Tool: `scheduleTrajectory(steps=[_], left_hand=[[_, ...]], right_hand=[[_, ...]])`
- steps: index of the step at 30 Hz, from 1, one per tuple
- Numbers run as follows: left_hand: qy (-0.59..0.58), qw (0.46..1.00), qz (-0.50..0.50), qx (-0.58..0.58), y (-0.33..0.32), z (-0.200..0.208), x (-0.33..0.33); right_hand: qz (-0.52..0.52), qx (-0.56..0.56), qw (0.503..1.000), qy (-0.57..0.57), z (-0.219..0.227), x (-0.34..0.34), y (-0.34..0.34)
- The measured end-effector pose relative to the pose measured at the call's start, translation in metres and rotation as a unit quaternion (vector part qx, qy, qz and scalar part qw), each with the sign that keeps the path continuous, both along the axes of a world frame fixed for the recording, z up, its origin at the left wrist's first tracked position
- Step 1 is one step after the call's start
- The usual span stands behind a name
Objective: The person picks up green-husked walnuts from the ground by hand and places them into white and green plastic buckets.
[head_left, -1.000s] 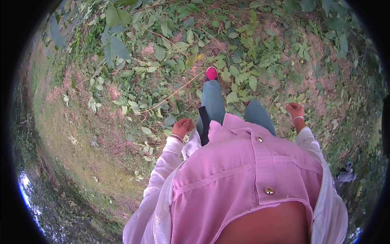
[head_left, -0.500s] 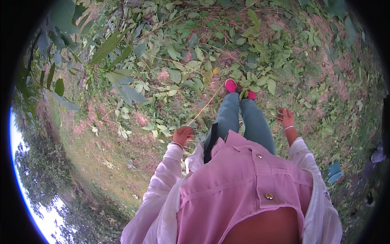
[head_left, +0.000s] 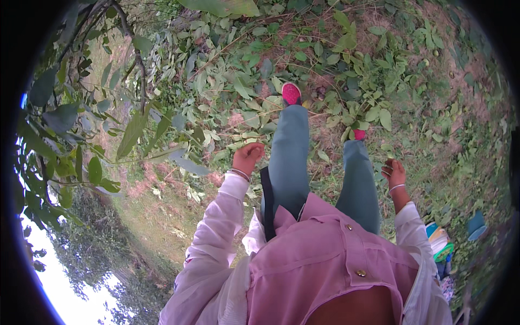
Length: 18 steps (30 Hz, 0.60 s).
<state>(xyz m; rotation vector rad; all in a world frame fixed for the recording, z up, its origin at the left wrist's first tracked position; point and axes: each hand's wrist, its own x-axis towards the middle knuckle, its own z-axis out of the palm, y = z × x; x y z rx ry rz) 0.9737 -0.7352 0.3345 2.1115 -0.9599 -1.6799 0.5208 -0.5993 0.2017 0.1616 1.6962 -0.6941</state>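
My left hand (head_left: 248,157) hangs beside my left thigh, with a bangle at the wrist. Its fingers are curled in, and whatever they hold, if anything, is hidden. Out to the other side, my right hand (head_left: 394,173) is held low past my right leg, also with a bangle. Its fingers bend inward; anything at the fingertips is too small to name. Neither hand visibly touches the leafy plants (head_left: 244,81) on the ground. My left shoe (head_left: 291,93) is forward among the leaves, while my right shoe (head_left: 359,134) is partly covered by them.
A leafy branch (head_left: 132,132) hangs into view at the left. At the right, a teal bucket (head_left: 476,226) lies near a person in colourful clothes (head_left: 440,244). Small round fruits (head_left: 435,53) lie at the far right. Trees (head_left: 89,249) stand at the lower left.
My left leg has stepped forward and my legs are wider apart. The hanging branch fills more of the left side. The colourfully clothed person has come into view beside the bucket.
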Motion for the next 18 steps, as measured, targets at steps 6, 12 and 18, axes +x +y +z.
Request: scheduleTrajectory(steps=[6, 12, 18], left_hand=[[-0.088, 0.961, -0.261, 0.035, -0.091, -0.201, 0.055], [-0.204, 0.803, -0.557, -0.053, -0.124, -0.398, 0.115], [-0.413, 0.626, -0.631, 0.198, -0.112, -0.537, 0.251]], right_hand=[[-0.113, -0.019, 0.991, -0.065, -0.029, 0.105, -0.060], [-0.176, 0.023, 0.951, -0.254, -0.104, 0.242, -0.067], [-0.141, 0.103, 0.927, -0.333, -0.122, 0.281, -0.067]])
